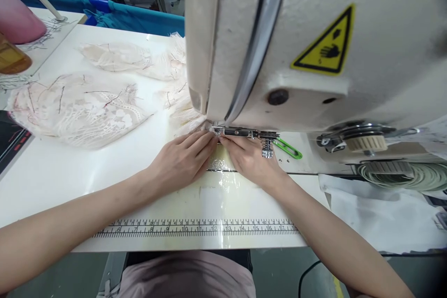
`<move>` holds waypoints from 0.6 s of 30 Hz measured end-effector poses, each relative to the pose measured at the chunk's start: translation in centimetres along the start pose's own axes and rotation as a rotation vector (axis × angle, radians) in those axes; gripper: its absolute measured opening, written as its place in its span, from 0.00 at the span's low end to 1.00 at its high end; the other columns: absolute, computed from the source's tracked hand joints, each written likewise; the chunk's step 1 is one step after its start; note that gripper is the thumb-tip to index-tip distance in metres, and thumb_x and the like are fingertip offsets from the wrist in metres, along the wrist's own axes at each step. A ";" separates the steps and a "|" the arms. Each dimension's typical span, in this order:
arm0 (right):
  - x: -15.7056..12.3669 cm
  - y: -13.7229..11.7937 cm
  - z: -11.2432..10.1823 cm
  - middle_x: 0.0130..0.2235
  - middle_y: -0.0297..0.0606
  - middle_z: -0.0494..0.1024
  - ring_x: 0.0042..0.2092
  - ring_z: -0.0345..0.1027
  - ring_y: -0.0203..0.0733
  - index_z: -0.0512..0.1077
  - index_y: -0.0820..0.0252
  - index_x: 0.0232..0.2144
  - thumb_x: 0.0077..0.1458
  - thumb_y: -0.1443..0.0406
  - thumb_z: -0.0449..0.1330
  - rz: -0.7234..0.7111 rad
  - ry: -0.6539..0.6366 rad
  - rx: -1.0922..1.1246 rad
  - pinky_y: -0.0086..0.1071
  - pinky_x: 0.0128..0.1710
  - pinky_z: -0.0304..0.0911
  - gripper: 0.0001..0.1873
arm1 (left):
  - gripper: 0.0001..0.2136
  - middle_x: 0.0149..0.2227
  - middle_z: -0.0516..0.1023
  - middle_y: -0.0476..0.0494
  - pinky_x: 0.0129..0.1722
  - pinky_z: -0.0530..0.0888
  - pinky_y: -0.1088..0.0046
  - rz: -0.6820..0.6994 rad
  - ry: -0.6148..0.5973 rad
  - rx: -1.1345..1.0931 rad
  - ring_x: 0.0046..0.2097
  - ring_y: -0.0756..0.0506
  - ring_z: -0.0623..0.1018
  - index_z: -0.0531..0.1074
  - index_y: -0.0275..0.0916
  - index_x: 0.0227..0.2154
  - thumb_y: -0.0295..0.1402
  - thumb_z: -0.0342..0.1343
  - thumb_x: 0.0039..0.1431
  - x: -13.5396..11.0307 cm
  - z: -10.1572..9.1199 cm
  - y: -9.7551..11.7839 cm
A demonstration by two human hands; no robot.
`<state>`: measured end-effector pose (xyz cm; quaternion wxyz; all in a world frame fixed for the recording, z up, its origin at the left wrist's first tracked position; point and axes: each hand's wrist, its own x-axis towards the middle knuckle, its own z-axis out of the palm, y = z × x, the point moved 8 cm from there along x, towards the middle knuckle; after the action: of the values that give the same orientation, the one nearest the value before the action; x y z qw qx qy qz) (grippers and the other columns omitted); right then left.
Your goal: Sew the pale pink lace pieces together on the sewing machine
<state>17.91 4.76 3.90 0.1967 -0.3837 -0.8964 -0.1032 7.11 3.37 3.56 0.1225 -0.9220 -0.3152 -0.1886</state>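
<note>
My left hand [181, 158] lies flat on the white table [70, 172], fingers stretched toward the presser foot [218, 131] of the sewing machine [314, 46]. My right hand [249, 158] lies beside it, fingers also extended to the foot. Cream lace fabric [185, 111] runs from behind the machine head down to my fingertips; both hands press on its edge near the needle. The needle itself is hidden by the machine head.
More cream lace pieces [77, 109] lie on the table's left. A printed ruler [195, 229] runs along the front edge. A green clip [288, 148] sits right of the foot. A yellow warning label [326, 44] marks the machine. White cloth [377, 214] lies at right.
</note>
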 end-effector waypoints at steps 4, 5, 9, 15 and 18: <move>-0.2 0.3 0.5 0.48 0.39 0.79 0.46 0.73 0.42 0.76 0.56 0.48 0.60 0.73 0.54 0.056 -0.015 0.059 0.37 0.45 0.67 0.18 | 0.17 0.54 0.76 0.34 0.54 0.76 0.62 -0.031 -0.007 0.000 0.55 0.38 0.76 0.71 0.29 0.54 0.31 0.50 0.66 -0.2 0.1 -0.2; -0.2 0.3 0.5 0.48 0.39 0.79 0.46 0.73 0.43 0.76 0.56 0.48 0.60 0.73 0.54 0.061 -0.012 0.067 0.38 0.46 0.67 0.18 | 0.17 0.54 0.76 0.35 0.55 0.76 0.63 -0.040 -0.003 -0.016 0.56 0.38 0.76 0.72 0.30 0.54 0.31 0.50 0.66 -0.3 0.1 -0.3; -0.2 0.1 0.8 0.48 0.41 0.79 0.47 0.73 0.43 0.76 0.60 0.48 0.60 0.74 0.54 0.033 -0.006 0.098 0.38 0.46 0.67 0.17 | 0.18 0.52 0.78 0.37 0.56 0.75 0.62 -0.067 0.022 -0.095 0.57 0.39 0.75 0.72 0.32 0.55 0.32 0.50 0.65 -0.3 0.0 -0.7; -0.1 0.2 0.8 0.47 0.41 0.79 0.48 0.72 0.44 0.75 0.56 0.49 0.60 0.73 0.55 0.049 -0.025 0.066 0.38 0.47 0.66 0.18 | 0.17 0.52 0.78 0.35 0.54 0.76 0.61 -0.040 0.030 -0.042 0.53 0.38 0.78 0.74 0.29 0.52 0.31 0.51 0.64 -0.1 -0.3 -0.6; -0.1 0.1 0.9 0.49 0.42 0.78 0.48 0.72 0.44 0.74 0.55 0.50 0.60 0.72 0.55 0.056 -0.046 0.052 0.38 0.47 0.66 0.18 | 0.17 0.51 0.78 0.36 0.54 0.76 0.61 -0.056 0.030 -0.051 0.54 0.39 0.77 0.74 0.29 0.52 0.32 0.51 0.64 0.0 -0.4 -0.7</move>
<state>17.84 5.09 3.02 0.1888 -0.4055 -0.8920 -0.0654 6.57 3.78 3.97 0.0984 -0.9127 -0.3342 -0.2136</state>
